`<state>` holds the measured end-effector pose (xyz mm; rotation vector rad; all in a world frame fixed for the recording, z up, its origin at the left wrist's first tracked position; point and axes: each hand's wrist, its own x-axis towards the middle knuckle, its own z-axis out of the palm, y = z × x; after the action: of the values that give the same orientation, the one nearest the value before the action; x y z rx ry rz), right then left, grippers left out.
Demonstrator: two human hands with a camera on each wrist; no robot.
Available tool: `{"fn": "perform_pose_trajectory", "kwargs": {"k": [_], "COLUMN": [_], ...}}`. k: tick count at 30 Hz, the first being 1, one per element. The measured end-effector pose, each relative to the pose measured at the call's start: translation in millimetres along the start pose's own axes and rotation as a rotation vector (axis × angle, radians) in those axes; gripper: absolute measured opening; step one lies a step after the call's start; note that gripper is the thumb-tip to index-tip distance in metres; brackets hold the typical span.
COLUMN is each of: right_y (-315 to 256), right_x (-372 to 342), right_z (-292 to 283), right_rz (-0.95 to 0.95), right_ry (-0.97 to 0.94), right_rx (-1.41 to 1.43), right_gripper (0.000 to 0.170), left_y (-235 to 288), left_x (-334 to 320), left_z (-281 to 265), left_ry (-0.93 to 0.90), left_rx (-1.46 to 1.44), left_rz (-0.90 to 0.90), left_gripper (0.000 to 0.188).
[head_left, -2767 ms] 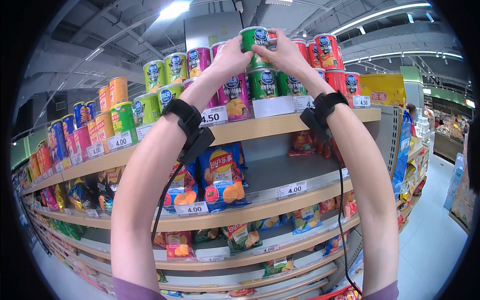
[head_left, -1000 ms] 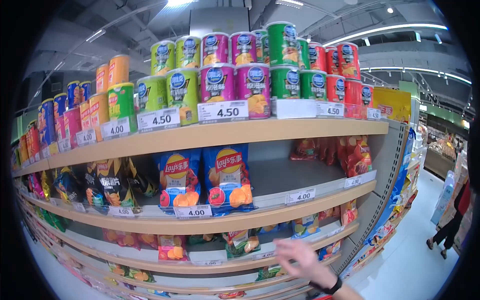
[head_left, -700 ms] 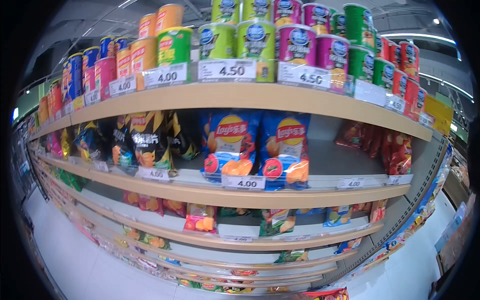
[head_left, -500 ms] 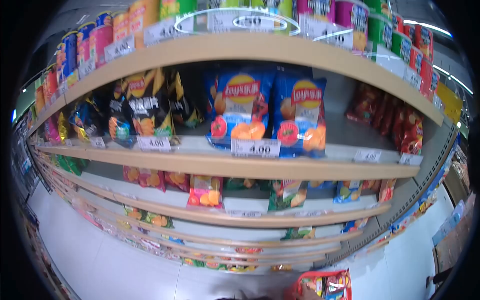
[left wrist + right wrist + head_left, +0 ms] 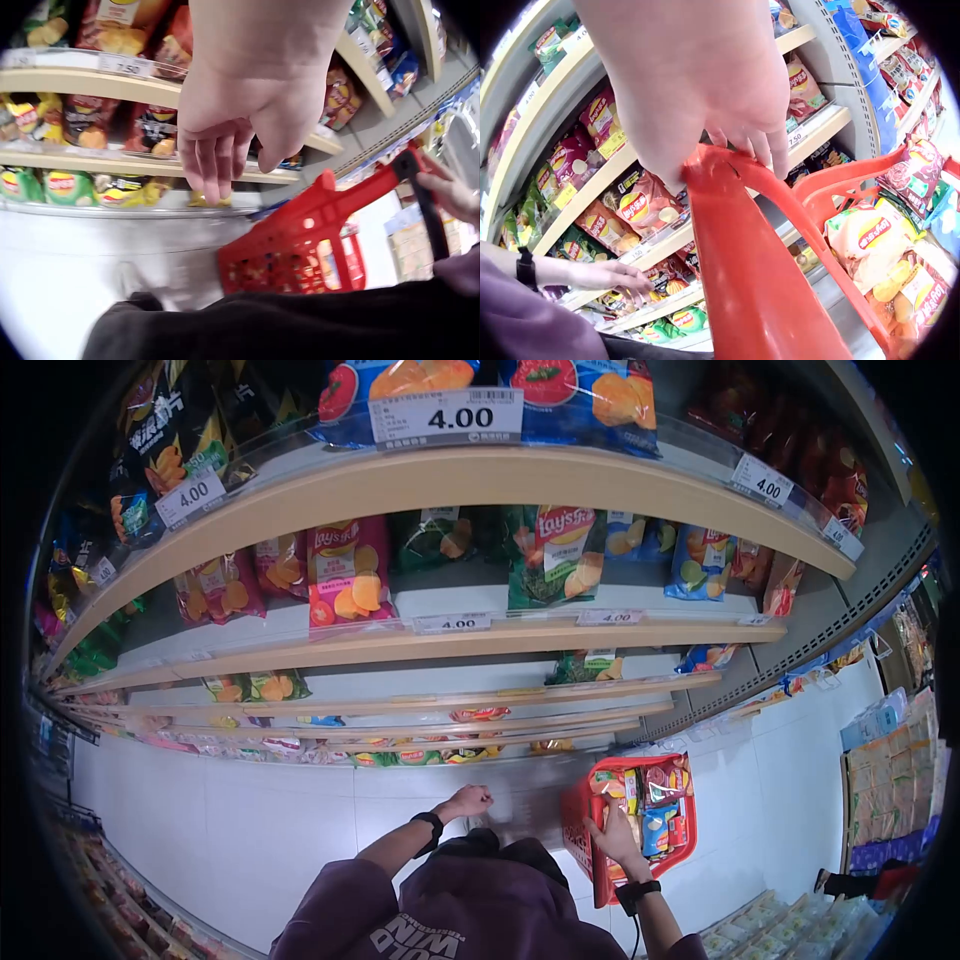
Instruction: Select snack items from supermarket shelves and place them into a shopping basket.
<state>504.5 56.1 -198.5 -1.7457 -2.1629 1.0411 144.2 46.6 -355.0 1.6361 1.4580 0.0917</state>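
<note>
My left hand (image 5: 465,800) hangs empty beside the shelving, its fingers loosely curled; in the left wrist view the fingers of this hand (image 5: 244,112) dangle downward. My right hand (image 5: 617,835) is at the near side of a red basket (image 5: 577,825) filled with snack bags. From the right wrist view, that hand (image 5: 705,97) grips a red bar of the basket (image 5: 739,255), thumb on one side and fingers over the other. The fingertips are partly hidden behind the bar.
Shelves (image 5: 480,485) of snack bags curve across the front, with price tags on their edges. Below lies the pale floor (image 5: 270,800). Boxed goods (image 5: 890,790) stand at the right, and a person's dark leg (image 5: 850,883) shows there.
The head view has tilted down from the top shelf to the floor and basket. Both hands have let go of the green can and come down; my right hand now grips the basket.
</note>
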Motion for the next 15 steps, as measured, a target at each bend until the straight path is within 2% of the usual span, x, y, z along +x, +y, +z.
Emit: {"fn": "perform_pose_trajectory", "kwargs": {"k": [2, 4, 7, 10, 11, 12, 15], "right_y": [12, 10, 10, 8, 24, 17, 45], "right_x": [-5, -14, -34, -66, -80, -91, -121], "right_z": [18, 24, 18, -7, 0, -15, -24], "right_rz": [-0.123, -0.196, -0.067, 0.074, -0.036, 0.079, -0.023], "right_ry": [0.122, 0.188, 0.038, -0.181, -0.116, -0.244, -0.321], "right_rx": [-0.106, -0.199, 0.076, 0.268, 0.308, 0.32, 0.419], "right_gripper": [0.078, 0.083, 0.08, 0.072, 0.066, 0.065, 0.058], "left_y": [47, 91, 155, 211, 218, 230, 251], "left_x": [-1, -5, -15, -30, -31, -32, -31], "left_z": [9, 21, 31, 36, 48, 57, 94], "left_ry": [-0.036, -0.047, -0.158, -0.187, -0.135, -0.08, 0.185], "left_rx": [-0.159, -0.31, -0.524, -0.603, -0.6, -0.596, -0.527], "left_rz": [0.088, 0.088, 0.064, 0.063, 0.091, 0.122, -0.031], "left_gripper": [0.04, 0.044, 0.044, 0.045, 0.048, 0.051, 0.049]}}
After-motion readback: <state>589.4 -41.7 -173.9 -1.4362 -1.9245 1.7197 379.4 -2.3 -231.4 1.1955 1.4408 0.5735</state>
